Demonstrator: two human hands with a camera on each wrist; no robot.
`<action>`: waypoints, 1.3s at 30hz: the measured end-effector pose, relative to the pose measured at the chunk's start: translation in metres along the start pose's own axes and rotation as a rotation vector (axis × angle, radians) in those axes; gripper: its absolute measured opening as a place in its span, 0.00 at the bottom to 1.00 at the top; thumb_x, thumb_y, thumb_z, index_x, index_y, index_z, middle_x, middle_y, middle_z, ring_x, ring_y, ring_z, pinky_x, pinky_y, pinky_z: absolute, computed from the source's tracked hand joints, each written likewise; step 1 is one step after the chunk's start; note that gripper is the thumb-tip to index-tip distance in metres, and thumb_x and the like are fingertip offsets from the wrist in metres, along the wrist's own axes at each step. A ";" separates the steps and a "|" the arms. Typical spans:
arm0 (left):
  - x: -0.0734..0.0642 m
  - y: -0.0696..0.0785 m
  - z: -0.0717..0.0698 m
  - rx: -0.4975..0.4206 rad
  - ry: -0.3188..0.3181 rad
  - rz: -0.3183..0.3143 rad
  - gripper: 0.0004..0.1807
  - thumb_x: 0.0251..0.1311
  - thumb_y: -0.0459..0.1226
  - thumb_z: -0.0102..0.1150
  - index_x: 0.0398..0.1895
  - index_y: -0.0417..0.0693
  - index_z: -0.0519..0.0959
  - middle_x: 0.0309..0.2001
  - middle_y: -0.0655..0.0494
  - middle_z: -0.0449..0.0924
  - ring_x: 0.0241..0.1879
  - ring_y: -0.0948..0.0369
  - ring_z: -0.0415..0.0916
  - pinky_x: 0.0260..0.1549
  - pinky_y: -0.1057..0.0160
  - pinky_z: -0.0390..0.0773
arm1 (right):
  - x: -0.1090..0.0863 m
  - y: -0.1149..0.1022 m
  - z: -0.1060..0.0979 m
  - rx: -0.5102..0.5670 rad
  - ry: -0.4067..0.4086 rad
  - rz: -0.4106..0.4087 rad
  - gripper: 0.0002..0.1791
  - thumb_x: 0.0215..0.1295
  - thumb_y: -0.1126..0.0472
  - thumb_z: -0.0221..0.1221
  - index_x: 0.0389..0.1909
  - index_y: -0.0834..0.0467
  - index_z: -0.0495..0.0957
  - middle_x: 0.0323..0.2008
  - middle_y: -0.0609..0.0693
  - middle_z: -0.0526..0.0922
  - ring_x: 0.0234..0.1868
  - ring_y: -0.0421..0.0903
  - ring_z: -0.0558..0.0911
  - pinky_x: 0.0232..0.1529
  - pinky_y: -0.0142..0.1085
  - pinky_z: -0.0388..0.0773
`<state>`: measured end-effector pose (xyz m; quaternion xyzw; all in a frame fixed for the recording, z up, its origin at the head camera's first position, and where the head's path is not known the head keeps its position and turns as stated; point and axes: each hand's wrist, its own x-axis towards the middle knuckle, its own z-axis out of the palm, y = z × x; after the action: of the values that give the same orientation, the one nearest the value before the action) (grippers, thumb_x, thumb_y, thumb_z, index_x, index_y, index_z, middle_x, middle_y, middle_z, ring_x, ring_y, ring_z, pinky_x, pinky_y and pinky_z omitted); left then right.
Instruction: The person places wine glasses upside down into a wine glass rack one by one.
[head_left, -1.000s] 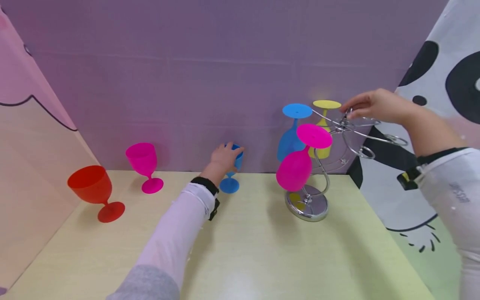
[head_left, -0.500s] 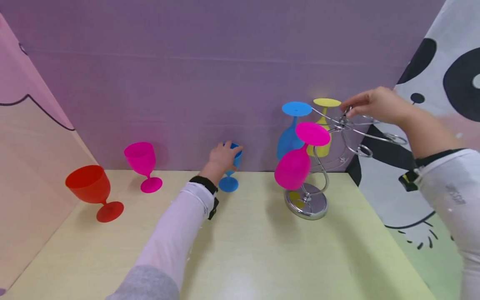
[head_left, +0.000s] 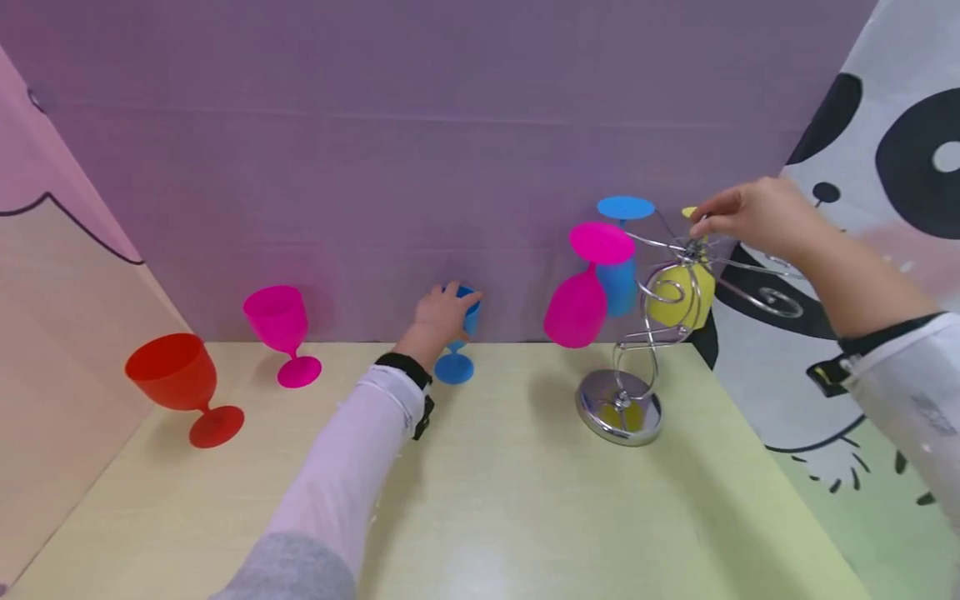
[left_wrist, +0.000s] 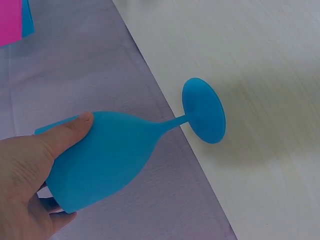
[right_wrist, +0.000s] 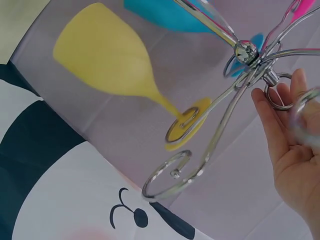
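My left hand [head_left: 441, 317] grips a blue plastic goblet [left_wrist: 107, 155] round its bowl near the rim, thumb along one side. The goblet stands upright, its round foot [head_left: 454, 369] on the table near the back wall. With its fingers, my right hand [head_left: 772, 221] pinches the small ring at the top of a chrome stemware rack [head_left: 648, 385]. Upside down by their feet in the rack's spiral arms hang a pink goblet [head_left: 576, 310], a second blue goblet [head_left: 621, 287] and a yellow goblet [right_wrist: 105, 55]. Another spiral arm [right_wrist: 167, 175] of the rack holds nothing.
At the left of the pale table [head_left: 480, 500] a red goblet [head_left: 176, 372] stands upright, with a pink goblet [head_left: 279, 321] behind it. A purple cloth wall [head_left: 450, 167] closes off the back; patterned panels [head_left: 825, 400] flank both sides.
The rack has turned clockwise as seen from above. Its pink goblet has swung back and left, the hanging blue and yellow ones to the right. My left hand stays on its goblet.
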<state>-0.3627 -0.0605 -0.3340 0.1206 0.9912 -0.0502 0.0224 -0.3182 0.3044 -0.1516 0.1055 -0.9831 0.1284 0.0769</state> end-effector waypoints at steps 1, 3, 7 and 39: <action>0.000 0.000 0.000 0.005 -0.001 -0.001 0.46 0.58 0.55 0.63 0.76 0.71 0.49 0.74 0.47 0.51 0.70 0.45 0.56 0.64 0.52 0.70 | -0.001 -0.001 0.000 -0.007 0.005 -0.002 0.24 0.67 0.51 0.59 0.52 0.67 0.79 0.50 0.69 0.80 0.52 0.66 0.73 0.49 0.60 0.72; 0.000 -0.001 0.000 0.012 -0.002 -0.002 0.46 0.58 0.55 0.63 0.76 0.71 0.49 0.74 0.47 0.51 0.70 0.45 0.56 0.63 0.52 0.70 | -0.003 -0.002 0.001 -0.021 0.018 -0.015 0.22 0.67 0.52 0.59 0.51 0.67 0.80 0.48 0.68 0.82 0.50 0.65 0.74 0.48 0.59 0.73; 0.000 -0.003 0.003 0.011 -0.001 -0.007 0.46 0.58 0.55 0.63 0.76 0.71 0.49 0.74 0.47 0.51 0.70 0.45 0.56 0.64 0.51 0.70 | -0.004 -0.007 0.003 -0.049 0.032 -0.030 0.21 0.66 0.52 0.60 0.48 0.67 0.81 0.43 0.67 0.83 0.44 0.63 0.76 0.46 0.58 0.76; 0.001 -0.009 0.005 -0.017 0.010 0.002 0.47 0.57 0.53 0.65 0.76 0.70 0.49 0.73 0.45 0.52 0.70 0.43 0.56 0.64 0.49 0.69 | -0.002 -0.057 0.019 -0.252 0.103 0.027 0.22 0.70 0.53 0.56 0.45 0.72 0.80 0.38 0.67 0.83 0.41 0.62 0.79 0.41 0.52 0.79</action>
<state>-0.3659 -0.0691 -0.3379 0.1218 0.9915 -0.0412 0.0185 -0.3054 0.2456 -0.1568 0.0750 -0.9875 0.0104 0.1383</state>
